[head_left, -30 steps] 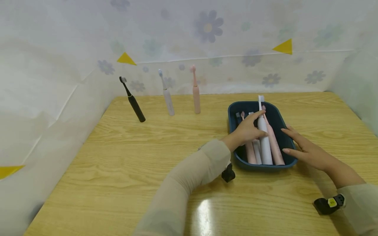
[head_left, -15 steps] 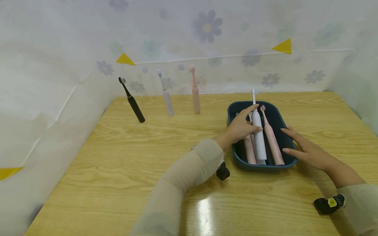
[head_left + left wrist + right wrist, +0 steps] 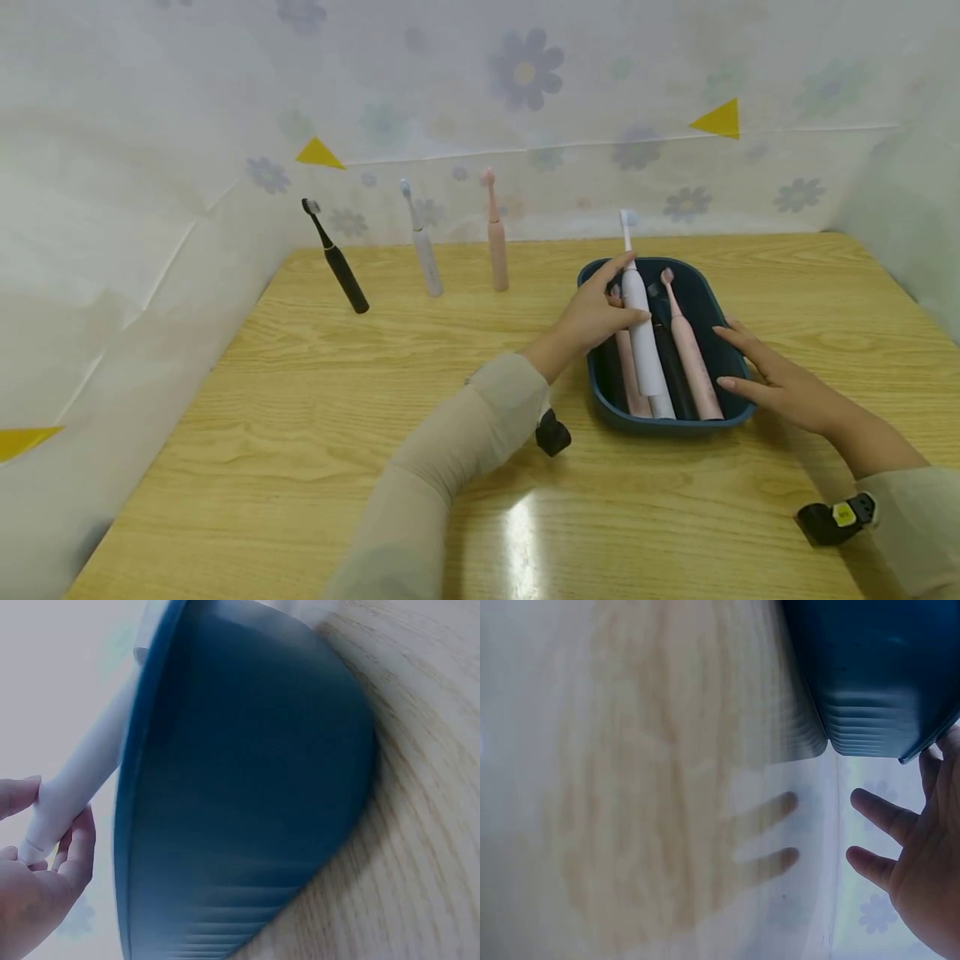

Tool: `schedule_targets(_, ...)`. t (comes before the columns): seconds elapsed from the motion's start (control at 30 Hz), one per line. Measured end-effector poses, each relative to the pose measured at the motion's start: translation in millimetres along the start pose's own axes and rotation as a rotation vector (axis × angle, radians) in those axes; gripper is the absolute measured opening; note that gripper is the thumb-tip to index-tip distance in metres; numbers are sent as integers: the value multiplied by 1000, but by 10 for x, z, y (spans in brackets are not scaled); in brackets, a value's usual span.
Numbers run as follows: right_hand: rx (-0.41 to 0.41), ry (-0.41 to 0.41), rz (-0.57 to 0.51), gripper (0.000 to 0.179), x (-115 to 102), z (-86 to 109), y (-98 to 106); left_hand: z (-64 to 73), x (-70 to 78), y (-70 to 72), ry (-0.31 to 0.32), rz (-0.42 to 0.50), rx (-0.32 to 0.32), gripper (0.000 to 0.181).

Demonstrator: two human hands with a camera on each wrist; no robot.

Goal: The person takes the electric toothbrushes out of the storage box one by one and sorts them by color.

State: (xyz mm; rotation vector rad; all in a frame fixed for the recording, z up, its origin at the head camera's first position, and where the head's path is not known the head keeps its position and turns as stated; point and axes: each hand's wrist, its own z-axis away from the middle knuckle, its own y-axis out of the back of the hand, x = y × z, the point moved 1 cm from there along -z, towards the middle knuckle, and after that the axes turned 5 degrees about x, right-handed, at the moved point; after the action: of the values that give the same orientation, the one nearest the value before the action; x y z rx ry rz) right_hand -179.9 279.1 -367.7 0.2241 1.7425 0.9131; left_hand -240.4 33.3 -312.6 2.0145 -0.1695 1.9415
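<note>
A white electric toothbrush (image 3: 640, 333) is pinched between the thumb and fingers of my left hand (image 3: 588, 312), tilted over the left part of a dark blue bin (image 3: 675, 427). Its brush head points up past the far rim. The left wrist view shows the fingers round the toothbrush's white body (image 3: 79, 769) beside the bin's outer wall (image 3: 247, 765). My right hand (image 3: 787, 387) rests at the bin's right rim with fingers spread. Inside the bin lie a pink toothbrush (image 3: 693, 358), a black toothbrush (image 3: 673, 371) and others partly covered by the held one.
At the back left of the wooden table (image 3: 360, 467) stand three electric toothbrushes: a black one (image 3: 345, 279), a white one (image 3: 427, 262) and a pink one (image 3: 498, 254). A flowered sheet (image 3: 585, 75) hangs behind the table.
My left hand has lifted the white toothbrush and moved it left within the bin's outline, baring the black toothbrush underneath. The right hand has stayed at the rim.
</note>
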Motion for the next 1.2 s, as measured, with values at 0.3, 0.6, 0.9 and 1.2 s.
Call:
schedule_targets(0.3, -4, -3, -1, 68, 4, 4, 2, 44, 22, 95, -38, 76, -20, 73)
schedule_targets(0.6, -2, -9, -1, 68, -6, 6, -4, 135, 102, 230, -32, 128, -38, 76)
schedule_targets(0.9, 0, -20, -2, 68, -6, 0, -15, 377, 300, 434, -81, 152, -18, 76)
schedule_targets(1.2, -1, -21, -3, 68, -12, -4, -3, 359, 162, 685, -140, 272, 4, 86)
